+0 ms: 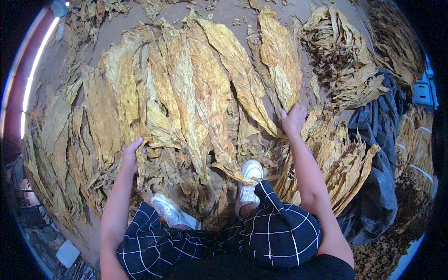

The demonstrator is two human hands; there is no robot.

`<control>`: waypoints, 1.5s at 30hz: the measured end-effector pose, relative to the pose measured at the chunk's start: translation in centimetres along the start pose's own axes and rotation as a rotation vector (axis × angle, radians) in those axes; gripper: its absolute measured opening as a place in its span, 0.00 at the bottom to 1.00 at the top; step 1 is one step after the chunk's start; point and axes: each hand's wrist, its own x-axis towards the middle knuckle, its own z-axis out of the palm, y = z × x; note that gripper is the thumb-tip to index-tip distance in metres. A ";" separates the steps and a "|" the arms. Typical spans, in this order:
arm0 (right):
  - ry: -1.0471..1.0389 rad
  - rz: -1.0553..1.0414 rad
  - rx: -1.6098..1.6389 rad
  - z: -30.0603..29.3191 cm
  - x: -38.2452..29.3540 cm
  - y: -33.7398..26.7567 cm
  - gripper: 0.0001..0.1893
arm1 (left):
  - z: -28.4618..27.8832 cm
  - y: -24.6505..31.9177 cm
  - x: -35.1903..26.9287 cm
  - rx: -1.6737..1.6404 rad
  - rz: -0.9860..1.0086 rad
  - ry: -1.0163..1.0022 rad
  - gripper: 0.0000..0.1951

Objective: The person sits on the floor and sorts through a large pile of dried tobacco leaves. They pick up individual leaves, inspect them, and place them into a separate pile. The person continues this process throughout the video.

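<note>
My right hand (294,120) pinches the narrow stem end of a broad yellow-brown dried leaf (280,63), probably tobacco, which lies stretched away from me. At the left, my left hand (132,152) grips the lower end of some narrow dried leaves (128,94); part of its fingers is hidden by them. Between my hands lie several long leaves side by side, among them a golden leaf (238,63) slanting towards my right wrist and a wide brownish leaf (211,87). The tip of that one reaches my right white shoe (252,171).
Stacked leaf bundles (336,45) and a fanned leaf pile (336,157) flank my right arm. Beyond are black plastic sheeting (372,154) and tied bundles (413,147). Loose leaf scraps surround my left shoe (175,213). More leaves (56,140) cover the far left.
</note>
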 end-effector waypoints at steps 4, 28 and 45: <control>0.000 0.065 0.204 -1.0 1.4 1.4 0.15 | -0.3 0.1 -0.4 0.014 0.022 -0.011 0.10; -0.333 -0.059 0.537 -0.7 -3.5 1.5 0.18 | -0.5 0.1 0.0 0.032 -0.007 0.015 0.09; -0.642 0.279 1.258 -5.1 -1.0 -0.3 0.12 | -0.9 0.0 -0.2 0.003 -0.033 0.004 0.10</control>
